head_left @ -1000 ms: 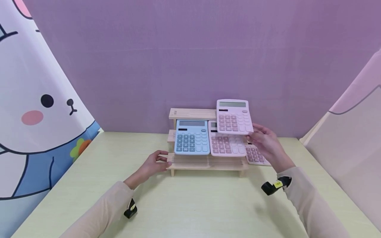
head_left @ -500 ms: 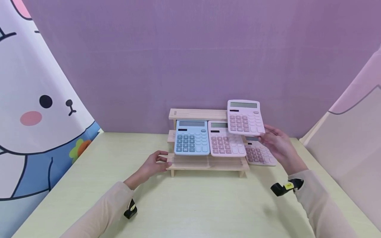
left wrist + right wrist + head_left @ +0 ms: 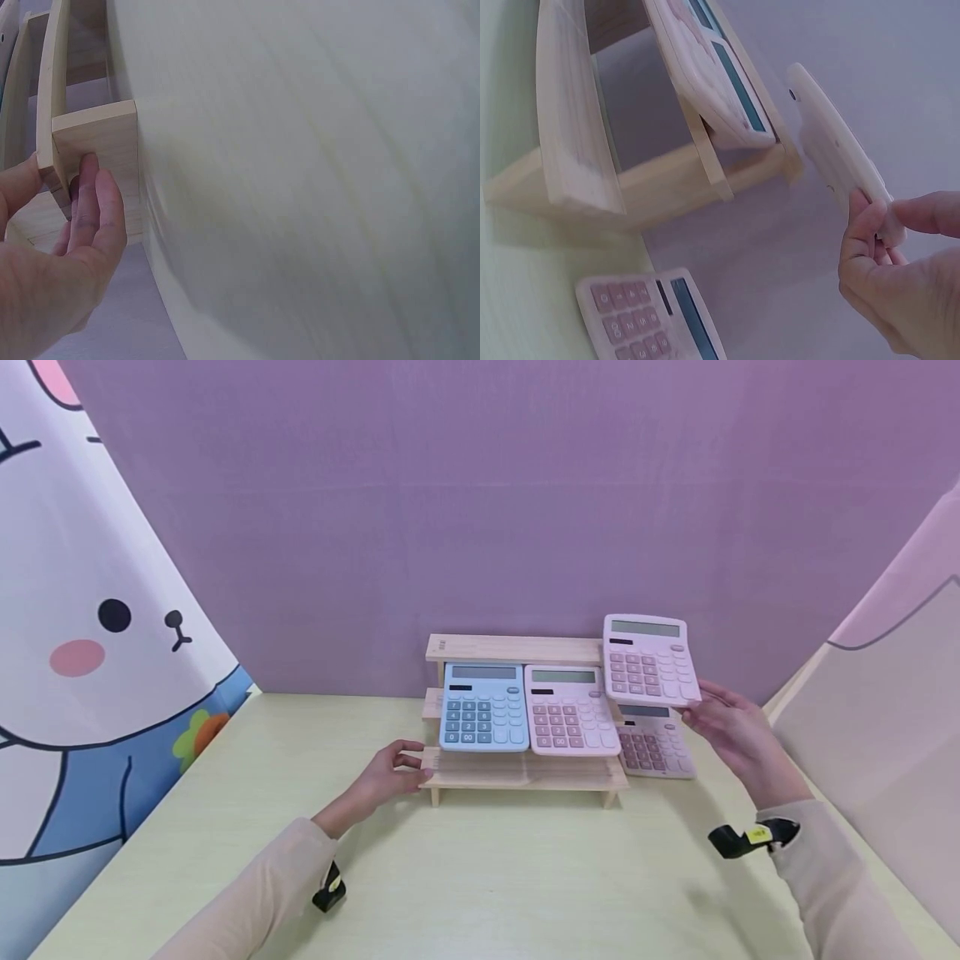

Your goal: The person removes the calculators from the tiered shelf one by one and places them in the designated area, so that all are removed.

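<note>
My right hand [image 3: 735, 731] pinches a pink calculator [image 3: 648, 660] by its lower right corner, thumb on the key side. In the right wrist view this held calculator [image 3: 840, 150] is in the air, apart from the rack. My left hand [image 3: 386, 777] grips the left end of the lowest step of a tiered wooden rack [image 3: 517, 774], with fingers under the board in the left wrist view. A blue calculator [image 3: 483, 710] and a second pink calculator [image 3: 573, 714] lean side by side on the rack, screens up.
A third pink calculator [image 3: 656, 752] is on the table behind the rack's right end, partly covered by the held one in the head view. A purple backdrop [image 3: 480, 510] rises behind the table [image 3: 487, 877]. A cartoon-printed cloth [image 3: 97, 552] hangs at the left.
My right hand has moved the held pink calculator to the right, from over the rack's leaning pink calculator to beyond the rack's end. My left hand has stayed in place.
</note>
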The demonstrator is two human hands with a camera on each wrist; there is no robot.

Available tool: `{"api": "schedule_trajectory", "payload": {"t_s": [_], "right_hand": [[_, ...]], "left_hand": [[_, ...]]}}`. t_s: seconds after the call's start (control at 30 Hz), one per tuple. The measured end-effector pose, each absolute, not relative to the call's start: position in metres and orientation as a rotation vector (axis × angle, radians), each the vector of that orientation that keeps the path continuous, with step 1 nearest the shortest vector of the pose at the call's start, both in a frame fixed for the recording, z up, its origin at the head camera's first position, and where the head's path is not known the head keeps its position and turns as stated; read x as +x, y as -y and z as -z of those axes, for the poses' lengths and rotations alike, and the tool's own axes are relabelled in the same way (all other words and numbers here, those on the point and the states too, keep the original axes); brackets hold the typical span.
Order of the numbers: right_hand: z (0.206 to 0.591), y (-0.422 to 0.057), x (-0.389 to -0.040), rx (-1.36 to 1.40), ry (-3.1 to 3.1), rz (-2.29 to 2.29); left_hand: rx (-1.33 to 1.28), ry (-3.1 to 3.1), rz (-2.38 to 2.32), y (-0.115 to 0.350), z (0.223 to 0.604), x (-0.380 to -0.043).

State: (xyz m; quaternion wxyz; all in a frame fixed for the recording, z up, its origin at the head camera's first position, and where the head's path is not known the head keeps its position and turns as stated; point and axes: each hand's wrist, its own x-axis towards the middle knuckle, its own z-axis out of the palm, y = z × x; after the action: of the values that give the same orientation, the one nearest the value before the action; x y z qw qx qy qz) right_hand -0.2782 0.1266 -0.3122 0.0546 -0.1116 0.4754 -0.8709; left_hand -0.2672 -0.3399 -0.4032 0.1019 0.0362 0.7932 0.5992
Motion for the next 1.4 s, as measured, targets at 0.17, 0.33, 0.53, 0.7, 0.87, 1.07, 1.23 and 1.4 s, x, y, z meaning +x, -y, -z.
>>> {"api": "schedule_trajectory", "payload": {"t_s": [0.17,0.33,0.53,0.7,0.87,1.07,1.23,1.4], "right_hand": [[0.313,-0.138,-0.275,-0.319,-1.407,2.636],[0.316,-0.147,-0.272,-0.366,-1.353,2.62],[0.321,-0.157,-0.268,-0.383,-1.42,2.611],[0.325,-0.164,-0.266,-0.37,-1.423,2.622],[0.33,-0.172,-0.265,-0.329,-1.399,2.628],[0.341,-0.182,-0.265,-0.327,-1.385,2.633],[0.354,-0.189,-0.265,-0.398,-1.339,2.633],[0.365,-0.196,-0.265,-0.445,-1.36,2.619]], "left_hand": [[0.1,-2.348,-1.765,0.34,0.403,-0.267],[0.103,-2.346,-1.767,0.34,0.403,-0.267],[0.103,-2.347,-1.767,0.339,0.402,-0.267],[0.094,-2.357,-1.755,0.339,0.401,-0.267],[0.097,-2.36,-1.751,0.34,0.403,-0.267],[0.092,-2.357,-1.755,0.34,0.404,-0.268],[0.111,-2.348,-1.761,0.34,0.404,-0.268],[0.1,-2.345,-1.767,0.34,0.404,-0.268]]}}
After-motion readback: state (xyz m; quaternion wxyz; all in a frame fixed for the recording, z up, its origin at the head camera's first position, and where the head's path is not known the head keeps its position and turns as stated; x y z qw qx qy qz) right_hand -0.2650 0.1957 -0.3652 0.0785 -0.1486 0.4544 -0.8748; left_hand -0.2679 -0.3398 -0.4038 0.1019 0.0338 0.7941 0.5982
